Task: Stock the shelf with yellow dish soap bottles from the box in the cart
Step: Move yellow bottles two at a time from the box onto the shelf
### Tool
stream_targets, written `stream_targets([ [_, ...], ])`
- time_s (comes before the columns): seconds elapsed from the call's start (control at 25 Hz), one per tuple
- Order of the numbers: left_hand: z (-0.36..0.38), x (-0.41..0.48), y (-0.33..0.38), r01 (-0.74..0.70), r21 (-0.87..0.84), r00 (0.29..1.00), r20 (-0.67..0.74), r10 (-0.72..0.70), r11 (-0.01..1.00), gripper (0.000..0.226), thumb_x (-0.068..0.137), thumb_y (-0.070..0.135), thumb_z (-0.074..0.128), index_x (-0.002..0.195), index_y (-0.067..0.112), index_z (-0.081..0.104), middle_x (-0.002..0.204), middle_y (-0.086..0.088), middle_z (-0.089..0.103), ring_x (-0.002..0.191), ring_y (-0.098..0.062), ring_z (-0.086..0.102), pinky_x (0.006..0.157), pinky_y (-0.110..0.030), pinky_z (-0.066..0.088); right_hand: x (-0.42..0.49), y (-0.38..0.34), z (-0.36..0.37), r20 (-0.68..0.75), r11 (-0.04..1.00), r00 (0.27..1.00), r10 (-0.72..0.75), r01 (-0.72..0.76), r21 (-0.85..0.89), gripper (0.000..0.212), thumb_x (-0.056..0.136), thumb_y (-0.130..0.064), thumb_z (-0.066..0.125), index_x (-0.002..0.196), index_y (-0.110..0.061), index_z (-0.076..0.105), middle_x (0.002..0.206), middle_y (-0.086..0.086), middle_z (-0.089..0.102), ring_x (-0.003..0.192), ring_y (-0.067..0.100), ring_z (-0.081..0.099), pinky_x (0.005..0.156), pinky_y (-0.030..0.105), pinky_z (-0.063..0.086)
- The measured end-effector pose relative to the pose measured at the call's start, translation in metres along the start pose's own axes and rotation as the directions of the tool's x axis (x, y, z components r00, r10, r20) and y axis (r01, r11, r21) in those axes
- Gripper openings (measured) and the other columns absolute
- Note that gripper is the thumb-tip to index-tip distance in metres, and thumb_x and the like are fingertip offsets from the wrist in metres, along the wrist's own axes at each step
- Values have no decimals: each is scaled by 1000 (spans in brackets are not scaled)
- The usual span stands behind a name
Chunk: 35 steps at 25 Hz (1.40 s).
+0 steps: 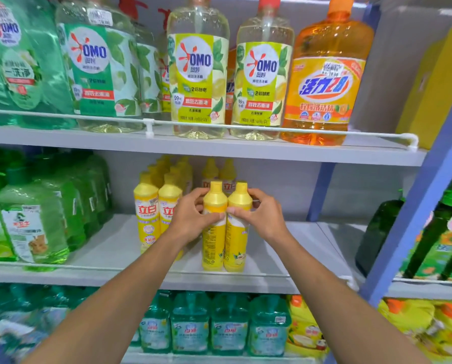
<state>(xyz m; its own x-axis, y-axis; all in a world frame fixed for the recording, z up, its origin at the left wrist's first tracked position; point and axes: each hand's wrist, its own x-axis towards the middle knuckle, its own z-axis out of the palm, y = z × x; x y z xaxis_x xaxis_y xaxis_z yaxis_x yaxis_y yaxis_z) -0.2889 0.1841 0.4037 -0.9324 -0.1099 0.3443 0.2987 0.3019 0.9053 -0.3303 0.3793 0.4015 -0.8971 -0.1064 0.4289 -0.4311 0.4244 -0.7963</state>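
Two yellow dish soap bottles stand side by side on the middle shelf (293,237). My left hand (190,219) grips the left bottle (213,240) around its shoulder. My right hand (261,216) grips the right bottle (236,243) the same way. Both bottles are upright with their bases near the shelf's front edge. Rows of the same yellow bottles (147,211) stand just to the left and behind. The box and the cart are out of view.
Green detergent bottles (33,219) fill the left of the middle shelf. Bare shelf lies to the right, up to a blue upright post (414,214). Large OMO bottles (198,72) and an orange bottle (327,74) stand on the shelf above.
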Motion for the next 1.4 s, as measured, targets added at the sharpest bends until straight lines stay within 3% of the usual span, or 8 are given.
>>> stream_targets([
  [0.2,7,-16,-25,48,-62,999,8,-48,997,61,67,10,92,119,11,59,110,1,73,98,-1,70,90,-26,57,-9,13,8,64,965,998,25,-41,258,50,73,-33,89,115,-15,68,97,-6,76,85,-3,68,73,17,52],
  [0.36,15,-25,-44,1,-72,999,-50,-5,997,60,69,18,91,121,13,62,115,2,70,101,8,64,85,-11,51,-23,34,9,219,914,975,25,-111,390,45,82,-11,81,124,-11,64,115,-1,76,108,12,71,85,24,56],
  [0.44,6,-17,-52,-8,-23,999,33,9,1000,62,70,36,90,125,26,64,122,4,68,111,-1,64,95,-24,54,-29,44,10,272,905,962,26,-138,401,47,85,-6,78,129,-10,61,123,-2,73,116,14,68,89,23,54],
  [0.76,-7,-10,-64,58,-119,982,184,-36,991,48,84,19,79,126,19,56,124,2,70,119,-13,64,106,-43,50,-44,47,46,-114,980,987,115,-94,177,63,71,-40,89,125,-27,59,113,-19,68,102,-9,64,81,12,53],
  [0.92,11,-26,-68,52,-152,996,85,-39,987,63,77,15,85,132,23,57,119,7,72,112,-5,66,88,-19,55,-47,51,36,30,966,994,103,-107,234,65,76,-35,87,133,-28,56,122,-17,68,112,-5,63,90,12,51],
  [1.04,15,-24,-76,40,-114,999,41,-36,993,65,73,17,88,130,24,59,115,6,72,106,-5,68,87,-21,57,-50,58,20,180,952,980,82,-130,277,62,83,-19,82,137,-28,54,128,-16,66,118,-2,62,98,17,51],
  [1.2,3,-14,-83,112,-97,982,165,-95,989,52,80,17,83,123,21,55,122,6,69,112,-5,66,101,-36,53,-51,56,29,19,974,995,102,-104,202,60,76,-22,88,127,-28,57,119,-17,68,108,-4,65,89,14,54],
  [1.4,14,-25,-81,92,-100,992,93,-83,991,56,79,22,84,128,27,57,119,11,70,109,-1,66,90,-24,57,-59,55,55,-144,986,983,115,-96,136,60,73,-34,89,124,-32,56,114,-20,66,104,-8,62,84,12,53],
])
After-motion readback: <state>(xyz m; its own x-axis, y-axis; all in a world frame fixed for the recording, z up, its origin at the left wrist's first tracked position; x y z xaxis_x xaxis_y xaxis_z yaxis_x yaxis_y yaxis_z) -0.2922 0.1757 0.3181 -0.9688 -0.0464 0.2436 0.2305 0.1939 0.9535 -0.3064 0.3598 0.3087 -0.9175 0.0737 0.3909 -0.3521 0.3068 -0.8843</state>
